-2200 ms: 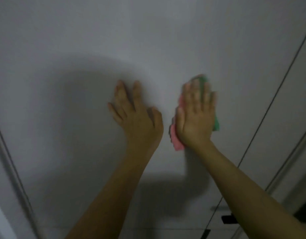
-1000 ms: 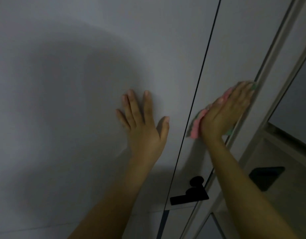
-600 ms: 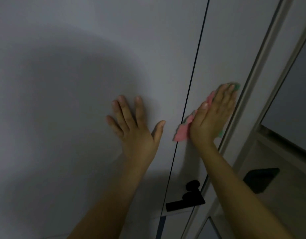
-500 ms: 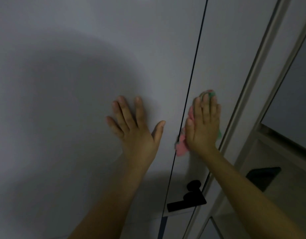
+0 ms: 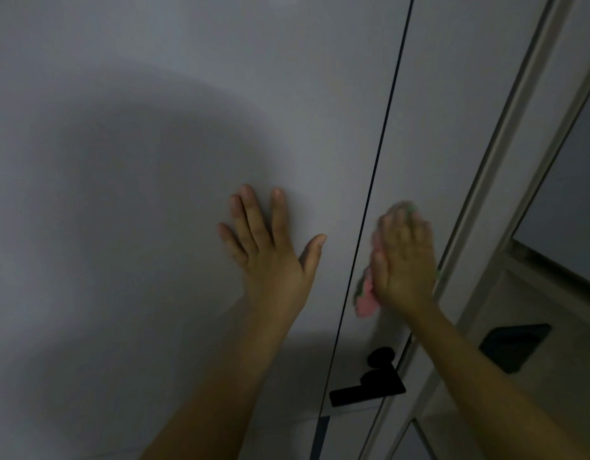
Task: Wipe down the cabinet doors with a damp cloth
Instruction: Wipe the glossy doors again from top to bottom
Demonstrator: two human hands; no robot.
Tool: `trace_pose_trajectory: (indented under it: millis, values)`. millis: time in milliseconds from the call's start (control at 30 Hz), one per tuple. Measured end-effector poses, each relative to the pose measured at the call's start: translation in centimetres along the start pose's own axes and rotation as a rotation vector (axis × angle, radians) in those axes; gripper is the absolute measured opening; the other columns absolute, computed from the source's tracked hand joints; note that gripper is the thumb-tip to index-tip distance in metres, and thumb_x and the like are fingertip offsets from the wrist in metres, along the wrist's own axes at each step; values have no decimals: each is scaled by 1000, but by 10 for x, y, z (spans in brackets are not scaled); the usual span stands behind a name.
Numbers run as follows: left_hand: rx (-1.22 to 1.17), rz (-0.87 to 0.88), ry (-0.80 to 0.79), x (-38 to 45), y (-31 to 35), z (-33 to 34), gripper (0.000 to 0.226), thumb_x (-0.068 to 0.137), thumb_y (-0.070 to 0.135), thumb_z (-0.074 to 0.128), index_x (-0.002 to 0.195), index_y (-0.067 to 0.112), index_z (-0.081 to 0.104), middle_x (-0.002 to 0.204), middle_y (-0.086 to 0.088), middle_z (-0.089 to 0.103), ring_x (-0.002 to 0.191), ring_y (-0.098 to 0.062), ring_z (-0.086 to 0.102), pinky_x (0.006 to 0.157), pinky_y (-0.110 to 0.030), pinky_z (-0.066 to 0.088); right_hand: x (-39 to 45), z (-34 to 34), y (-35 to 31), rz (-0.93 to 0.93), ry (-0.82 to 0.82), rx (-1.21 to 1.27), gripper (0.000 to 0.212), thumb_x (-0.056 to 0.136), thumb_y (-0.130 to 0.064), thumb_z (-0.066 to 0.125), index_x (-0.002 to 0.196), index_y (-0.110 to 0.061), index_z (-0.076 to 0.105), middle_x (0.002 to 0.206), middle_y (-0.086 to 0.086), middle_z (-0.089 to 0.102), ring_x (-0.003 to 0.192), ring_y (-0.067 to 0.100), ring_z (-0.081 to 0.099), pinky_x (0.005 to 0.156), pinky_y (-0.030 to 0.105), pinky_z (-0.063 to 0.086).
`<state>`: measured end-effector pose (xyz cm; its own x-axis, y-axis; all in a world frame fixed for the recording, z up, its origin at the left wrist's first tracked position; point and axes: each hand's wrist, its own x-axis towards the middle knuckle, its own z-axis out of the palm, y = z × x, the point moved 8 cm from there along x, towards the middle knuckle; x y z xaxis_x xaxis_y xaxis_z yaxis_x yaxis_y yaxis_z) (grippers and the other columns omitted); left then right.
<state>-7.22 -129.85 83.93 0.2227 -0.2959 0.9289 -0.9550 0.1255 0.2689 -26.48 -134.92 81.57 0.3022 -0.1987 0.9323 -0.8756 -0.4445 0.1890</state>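
Dim, grainy view — broad soft shadow at left, right hand (image 5: 403,260) motion-blurred.

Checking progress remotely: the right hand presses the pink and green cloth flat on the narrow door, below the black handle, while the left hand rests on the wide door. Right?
Not quite. In the head view the right hand presses the cloth above the black handle, not below it. The left hand does rest flat on the wide door.
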Motion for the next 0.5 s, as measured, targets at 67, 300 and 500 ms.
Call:
trace_pose_trajectory:
  millis: [67,300,500]
  values:
    - [-2,6,-19,-1,-1,0,80,88,59,48,147,13,19,151,-21,9,141,-40,7,115,-52,-3,17,-15,36,316,85,42,56,102,-34,11,152,-9,6,160,9,2,147,25,4,120,38,0]
    - [9,8,-17,-2,-1,-3,80,90,57,53,148,12,23,152,-26,16,142,-40,12,116,-54,4,-13,27,-56,349,-24,77,56,102,-34,12,153,-11,5,160,6,-4,147,30,3,119,39,-6]
    - [19,60,26,-5,-19,-21,66,92,49,52,145,13,34,150,-24,28,141,-35,22,115,-53,13,-18,4,18,510,121,84,58,103,-36,6,151,-3,10,159,14,7,146,28,8,120,40,1]
